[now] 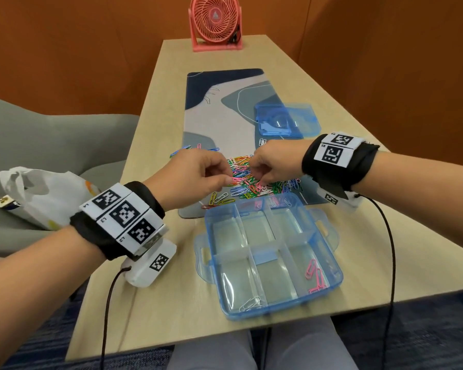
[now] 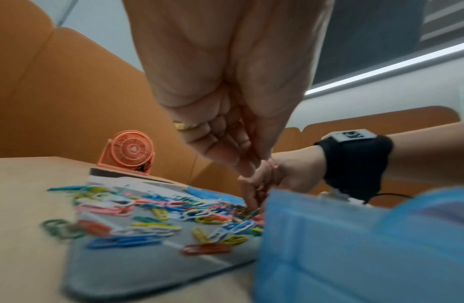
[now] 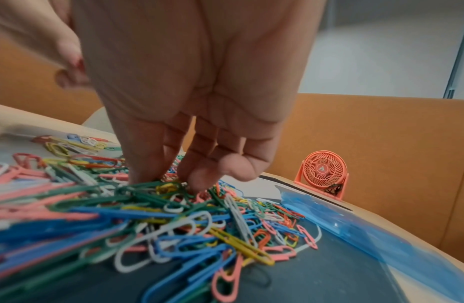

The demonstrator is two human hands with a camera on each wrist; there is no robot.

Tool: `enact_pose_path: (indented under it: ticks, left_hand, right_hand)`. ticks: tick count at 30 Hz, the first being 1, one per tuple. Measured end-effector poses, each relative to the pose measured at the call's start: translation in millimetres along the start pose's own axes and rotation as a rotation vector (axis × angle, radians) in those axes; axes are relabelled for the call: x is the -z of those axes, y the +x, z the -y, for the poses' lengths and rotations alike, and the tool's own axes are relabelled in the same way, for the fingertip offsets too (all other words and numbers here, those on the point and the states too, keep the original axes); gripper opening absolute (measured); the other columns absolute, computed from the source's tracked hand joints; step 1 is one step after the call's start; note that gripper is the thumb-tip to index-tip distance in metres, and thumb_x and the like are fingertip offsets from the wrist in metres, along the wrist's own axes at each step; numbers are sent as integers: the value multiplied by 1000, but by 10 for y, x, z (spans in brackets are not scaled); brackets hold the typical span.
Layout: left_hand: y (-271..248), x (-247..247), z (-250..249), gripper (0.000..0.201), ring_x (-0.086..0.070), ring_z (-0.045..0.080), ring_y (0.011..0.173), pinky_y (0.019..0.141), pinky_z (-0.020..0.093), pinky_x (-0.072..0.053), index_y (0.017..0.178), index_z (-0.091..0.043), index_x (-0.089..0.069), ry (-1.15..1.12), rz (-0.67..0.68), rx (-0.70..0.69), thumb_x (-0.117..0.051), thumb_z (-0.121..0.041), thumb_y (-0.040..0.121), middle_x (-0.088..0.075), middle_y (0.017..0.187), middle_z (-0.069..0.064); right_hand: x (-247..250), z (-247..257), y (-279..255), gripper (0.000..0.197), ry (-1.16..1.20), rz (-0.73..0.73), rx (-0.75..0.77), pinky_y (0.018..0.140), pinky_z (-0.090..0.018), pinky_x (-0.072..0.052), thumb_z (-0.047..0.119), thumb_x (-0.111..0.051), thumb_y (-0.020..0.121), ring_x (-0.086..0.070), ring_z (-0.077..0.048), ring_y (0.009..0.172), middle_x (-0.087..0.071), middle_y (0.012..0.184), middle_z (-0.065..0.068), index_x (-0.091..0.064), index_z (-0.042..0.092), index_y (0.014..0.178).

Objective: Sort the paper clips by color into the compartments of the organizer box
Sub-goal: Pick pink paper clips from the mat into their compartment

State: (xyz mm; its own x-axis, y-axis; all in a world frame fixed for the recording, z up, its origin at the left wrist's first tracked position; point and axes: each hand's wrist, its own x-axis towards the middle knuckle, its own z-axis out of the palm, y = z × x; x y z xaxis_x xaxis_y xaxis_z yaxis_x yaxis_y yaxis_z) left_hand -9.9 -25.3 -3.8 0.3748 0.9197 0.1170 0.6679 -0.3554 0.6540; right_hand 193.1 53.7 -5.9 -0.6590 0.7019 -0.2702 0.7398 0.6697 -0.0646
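A heap of mixed-colour paper clips [image 1: 247,180] [image 3: 189,217] lies on the desk mat, just beyond the clear blue organizer box [image 1: 267,255]. The box's near right compartment holds pink clips [image 1: 314,276]; the near left one holds white clips [image 1: 250,303]. My left hand [image 1: 229,180] hovers over the heap's left side and pinches a pink clip [image 1: 234,180] between thumb and forefinger. My right hand [image 1: 261,182] [image 3: 168,180] reaches down into the heap. Its thumb and forefinger close on clips at the top, and which colour they hold is unclear.
The patterned desk mat [image 1: 225,116] runs down the table. A blue plastic case [image 1: 284,120] lies open beyond the heap, and a pink fan [image 1: 215,22] stands at the far end. A grey chair [image 1: 51,134] with a plastic bag [image 1: 46,196] is at the left. Loose clips [image 1: 221,198] lie near the mat's front edge.
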Motion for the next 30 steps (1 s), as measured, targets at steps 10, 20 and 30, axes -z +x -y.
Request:
enact_pose_path:
  ticks: [10, 20, 30]
  left_hand:
    - [-247, -324, -550, 16, -54, 2, 65, 62, 7, -36, 85, -17, -71, 125, 167, -472, -62, -30, 84, -67, 74, -9]
    - [-332, -668, -597, 13, -57, 8, 71, 67, 22, -42, 88, -18, -68, 203, 285, -503, -57, -26, 87, -68, 79, -8]
    - [-212, -274, -460, 14, -58, 9, 78, 79, 24, -44, 99, -22, -72, 256, 253, -373, -64, -27, 89, -62, 99, -4]
  right_hand:
    - [37, -41, -179, 13, 166, -122, -70, 54, -21, -38, 12, -62, 81, -49, -9, 61, -56, 67, 5, -55, 18, 72]
    - [10, -44, -310, 17, 307, -143, -115, 65, -12, -46, 8, -64, 83, -60, -3, 68, -70, 83, 3, -70, 16, 98]
    - [15, 33, -175, 9, 115, -7, -57, 60, -17, -38, 18, -68, 85, -54, -9, 75, -59, 76, 11, -69, 22, 94]
